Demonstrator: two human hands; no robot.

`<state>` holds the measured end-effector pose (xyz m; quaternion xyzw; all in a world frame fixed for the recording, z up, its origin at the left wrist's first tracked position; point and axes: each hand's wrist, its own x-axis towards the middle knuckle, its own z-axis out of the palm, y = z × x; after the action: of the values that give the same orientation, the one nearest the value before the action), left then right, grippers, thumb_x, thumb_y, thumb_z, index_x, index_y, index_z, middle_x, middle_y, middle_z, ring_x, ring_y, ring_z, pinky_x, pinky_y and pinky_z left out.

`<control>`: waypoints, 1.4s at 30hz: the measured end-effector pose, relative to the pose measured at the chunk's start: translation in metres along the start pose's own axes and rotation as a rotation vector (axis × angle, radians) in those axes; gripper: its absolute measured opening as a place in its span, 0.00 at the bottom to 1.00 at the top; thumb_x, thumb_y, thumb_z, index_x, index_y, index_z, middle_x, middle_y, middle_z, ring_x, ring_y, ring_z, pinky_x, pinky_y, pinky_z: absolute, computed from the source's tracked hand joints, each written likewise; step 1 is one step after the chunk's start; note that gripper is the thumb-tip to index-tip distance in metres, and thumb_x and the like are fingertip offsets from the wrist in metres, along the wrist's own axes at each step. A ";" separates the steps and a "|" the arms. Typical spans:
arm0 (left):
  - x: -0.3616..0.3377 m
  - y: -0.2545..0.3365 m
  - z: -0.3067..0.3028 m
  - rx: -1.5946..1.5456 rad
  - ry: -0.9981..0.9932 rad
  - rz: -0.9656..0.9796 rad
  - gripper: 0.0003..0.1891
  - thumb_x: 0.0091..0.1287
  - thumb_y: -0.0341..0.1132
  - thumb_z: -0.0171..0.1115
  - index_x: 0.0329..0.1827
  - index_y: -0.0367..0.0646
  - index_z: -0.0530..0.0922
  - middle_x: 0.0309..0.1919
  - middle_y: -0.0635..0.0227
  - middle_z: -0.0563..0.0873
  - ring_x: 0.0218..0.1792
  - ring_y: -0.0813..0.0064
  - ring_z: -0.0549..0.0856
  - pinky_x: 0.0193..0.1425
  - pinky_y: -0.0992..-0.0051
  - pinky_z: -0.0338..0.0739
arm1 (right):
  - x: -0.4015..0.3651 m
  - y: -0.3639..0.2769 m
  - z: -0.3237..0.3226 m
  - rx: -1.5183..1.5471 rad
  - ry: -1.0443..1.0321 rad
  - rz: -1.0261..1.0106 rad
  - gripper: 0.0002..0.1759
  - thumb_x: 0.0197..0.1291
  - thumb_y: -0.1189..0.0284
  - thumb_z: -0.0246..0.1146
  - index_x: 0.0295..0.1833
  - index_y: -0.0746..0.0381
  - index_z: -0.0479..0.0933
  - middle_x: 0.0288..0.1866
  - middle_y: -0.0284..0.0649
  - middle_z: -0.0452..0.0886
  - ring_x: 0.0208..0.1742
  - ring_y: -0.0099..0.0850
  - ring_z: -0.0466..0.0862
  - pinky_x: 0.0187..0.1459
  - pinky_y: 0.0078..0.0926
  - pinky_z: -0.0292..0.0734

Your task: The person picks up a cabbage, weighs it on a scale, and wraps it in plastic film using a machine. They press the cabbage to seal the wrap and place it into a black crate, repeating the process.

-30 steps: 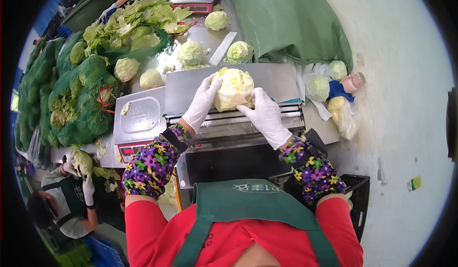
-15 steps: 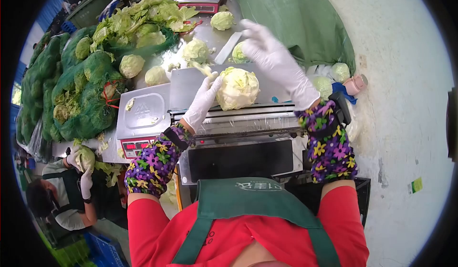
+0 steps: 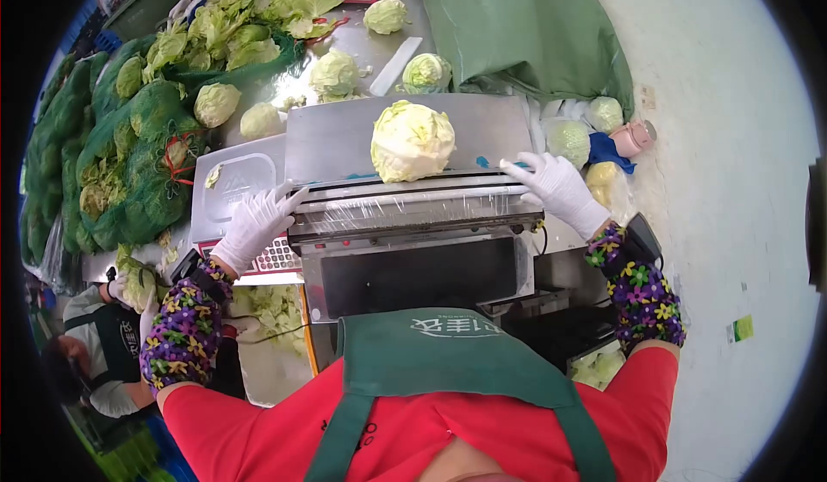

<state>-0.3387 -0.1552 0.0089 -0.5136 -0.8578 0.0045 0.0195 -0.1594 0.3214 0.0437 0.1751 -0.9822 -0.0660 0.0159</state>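
A trimmed pale green cabbage (image 3: pixel 412 142) rests on the flat metal plate (image 3: pixel 491 129) of a film wrapping machine. Clear plastic film (image 3: pixel 413 211) stretches across the machine's front roller, below the cabbage. My left hand (image 3: pixel 255 228), in a white glove, is at the roller's left end with fingers stretched out and tips touching the edge. At the right end is my right hand (image 3: pixel 562 191), also gloved, its fingers spread at the film's edge. Neither hand touches the cabbage. Whether any film is between the fingertips is too small to make out.
A scale (image 3: pixel 237 180) stands left of the machine. Green net sacks of cabbages (image 3: pixel 138 167) and loose leaves (image 3: pixel 233 30) lie at left. More cabbages (image 3: pixel 333 74) sit behind the plate, near a green cover (image 3: pixel 525 34). A co-worker (image 3: pixel 112 344) holds a cabbage at lower left.
My left hand has left the cabbage and moved down-left to the roller's end. My right hand has come down from above the plate to the right end. The cabbage stays on the plate.
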 end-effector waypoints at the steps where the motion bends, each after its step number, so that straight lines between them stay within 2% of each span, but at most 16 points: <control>1: 0.004 0.003 0.000 0.004 0.001 0.002 0.30 0.59 0.37 0.65 0.68 0.55 0.72 0.57 0.64 0.78 0.46 0.62 0.84 0.46 0.64 0.81 | 0.006 -0.005 -0.008 -0.090 -0.090 -0.052 0.37 0.51 0.67 0.68 0.70 0.45 0.69 0.51 0.38 0.75 0.43 0.37 0.80 0.41 0.35 0.77; 5: 0.042 0.022 0.003 0.086 0.019 0.212 0.30 0.59 0.35 0.64 0.68 0.56 0.71 0.59 0.64 0.77 0.43 0.62 0.85 0.42 0.65 0.84 | 0.026 -0.007 0.032 -0.126 0.027 -0.233 0.25 0.56 0.70 0.60 0.61 0.40 0.73 0.43 0.35 0.75 0.38 0.33 0.81 0.38 0.34 0.79; 9: 0.059 0.044 0.033 -0.138 0.204 0.285 0.20 0.60 0.32 0.61 0.57 0.51 0.79 0.58 0.60 0.79 0.38 0.57 0.87 0.39 0.68 0.84 | 0.031 -0.028 0.064 0.426 0.188 -0.071 0.05 0.60 0.73 0.59 0.42 0.56 0.76 0.43 0.40 0.77 0.38 0.41 0.82 0.38 0.32 0.80; 12: 0.040 0.066 0.020 -1.094 -0.052 -0.354 0.11 0.72 0.27 0.52 0.54 0.41 0.78 0.54 0.61 0.84 0.35 0.70 0.89 0.36 0.75 0.83 | 0.017 -0.046 0.040 1.341 -0.194 0.475 0.05 0.71 0.72 0.54 0.43 0.62 0.71 0.44 0.38 0.80 0.42 0.29 0.86 0.38 0.26 0.81; 15: 0.010 0.087 -0.031 -1.623 0.077 -0.487 0.08 0.75 0.27 0.48 0.51 0.34 0.74 0.49 0.60 0.87 0.40 0.74 0.88 0.43 0.75 0.83 | -0.005 -0.047 -0.019 1.467 -0.201 0.498 0.05 0.74 0.73 0.52 0.44 0.63 0.70 0.46 0.43 0.83 0.44 0.28 0.86 0.41 0.24 0.82; 17: 0.000 0.083 -0.059 -1.457 0.254 -0.273 0.06 0.74 0.24 0.49 0.48 0.36 0.74 0.52 0.54 0.85 0.47 0.66 0.88 0.51 0.71 0.83 | -0.003 -0.042 -0.066 1.574 -0.189 0.483 0.04 0.73 0.74 0.53 0.43 0.63 0.69 0.45 0.46 0.83 0.44 0.29 0.87 0.43 0.25 0.83; 20: 0.027 0.070 -0.088 -0.803 0.721 0.102 0.07 0.70 0.21 0.53 0.49 0.36 0.74 0.54 0.49 0.84 0.49 0.54 0.88 0.54 0.67 0.83 | 0.026 -0.024 -0.100 1.330 0.548 0.168 0.04 0.74 0.77 0.51 0.44 0.64 0.69 0.43 0.46 0.83 0.44 0.30 0.86 0.47 0.28 0.83; 22: 0.062 0.047 -0.092 -0.387 0.616 0.129 0.21 0.66 0.24 0.57 0.63 0.47 0.74 0.62 0.48 0.78 0.59 0.49 0.81 0.62 0.63 0.78 | 0.069 -0.001 -0.065 0.841 0.832 0.006 0.10 0.69 0.83 0.53 0.54 0.64 0.71 0.50 0.49 0.82 0.49 0.36 0.85 0.51 0.33 0.83; 25: 0.119 0.010 -0.057 0.010 0.452 0.194 0.28 0.66 0.30 0.58 0.71 0.62 0.70 0.67 0.50 0.72 0.65 0.49 0.75 0.69 0.59 0.70 | 0.111 0.025 -0.025 -0.058 0.476 -0.174 0.34 0.51 0.84 0.58 0.67 0.53 0.69 0.72 0.54 0.63 0.64 0.49 0.74 0.62 0.37 0.76; 26: 0.135 -0.004 -0.031 -0.408 0.366 0.160 0.32 0.62 0.29 0.58 0.70 0.66 0.70 0.69 0.47 0.68 0.65 0.45 0.74 0.67 0.57 0.72 | 0.124 0.031 0.000 -0.087 0.430 -0.203 0.32 0.54 0.83 0.57 0.67 0.53 0.70 0.73 0.54 0.61 0.67 0.50 0.72 0.63 0.38 0.74; 31: 0.143 0.002 0.012 -0.487 0.356 0.259 0.36 0.67 0.26 0.57 0.76 0.65 0.58 0.75 0.48 0.61 0.64 0.47 0.76 0.63 0.62 0.77 | 0.150 0.023 0.075 0.365 0.270 -0.258 0.49 0.47 0.68 0.74 0.73 0.64 0.57 0.76 0.63 0.55 0.69 0.63 0.66 0.66 0.46 0.70; 34: 0.155 0.012 0.050 -0.754 0.419 0.269 0.38 0.63 0.23 0.59 0.77 0.54 0.56 0.73 0.49 0.64 0.60 0.51 0.80 0.62 0.66 0.78 | 0.169 -0.018 0.075 1.274 0.129 0.040 0.45 0.52 0.72 0.74 0.73 0.64 0.57 0.74 0.55 0.63 0.70 0.43 0.71 0.64 0.39 0.72; 36: 0.167 0.020 0.060 -0.772 0.541 0.285 0.41 0.60 0.30 0.69 0.75 0.51 0.56 0.67 0.52 0.72 0.58 0.53 0.82 0.62 0.66 0.78 | 0.162 -0.010 0.080 1.267 0.111 0.029 0.44 0.53 0.74 0.73 0.73 0.64 0.57 0.72 0.53 0.65 0.69 0.39 0.71 0.64 0.37 0.73; 38: 0.145 0.035 0.026 -1.139 0.220 0.046 0.51 0.50 0.41 0.81 0.74 0.48 0.56 0.61 0.54 0.78 0.59 0.57 0.82 0.62 0.66 0.77 | 0.154 -0.011 0.073 1.260 0.085 0.036 0.44 0.53 0.75 0.73 0.72 0.64 0.58 0.71 0.51 0.67 0.69 0.34 0.71 0.64 0.34 0.73; 40: 0.134 0.056 0.018 -1.182 0.240 0.005 0.58 0.41 0.48 0.85 0.73 0.46 0.56 0.56 0.55 0.81 0.59 0.58 0.82 0.61 0.66 0.77 | 0.128 -0.016 0.048 1.208 -0.280 0.173 0.48 0.50 0.75 0.75 0.74 0.64 0.56 0.71 0.50 0.67 0.70 0.36 0.71 0.65 0.34 0.72; 42: 0.109 0.074 0.008 -1.239 0.168 0.010 0.54 0.44 0.46 0.84 0.72 0.42 0.57 0.57 0.54 0.81 0.58 0.61 0.83 0.60 0.67 0.78 | 0.098 -0.038 0.004 0.859 -0.347 -0.048 0.40 0.71 0.54 0.57 0.78 0.62 0.50 0.74 0.45 0.65 0.74 0.38 0.66 0.74 0.40 0.61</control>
<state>-0.3258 -0.0239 0.0017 -0.4319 -0.6943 -0.5341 -0.2146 -0.2381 0.2529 0.0356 0.1750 -0.9045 0.3181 -0.2240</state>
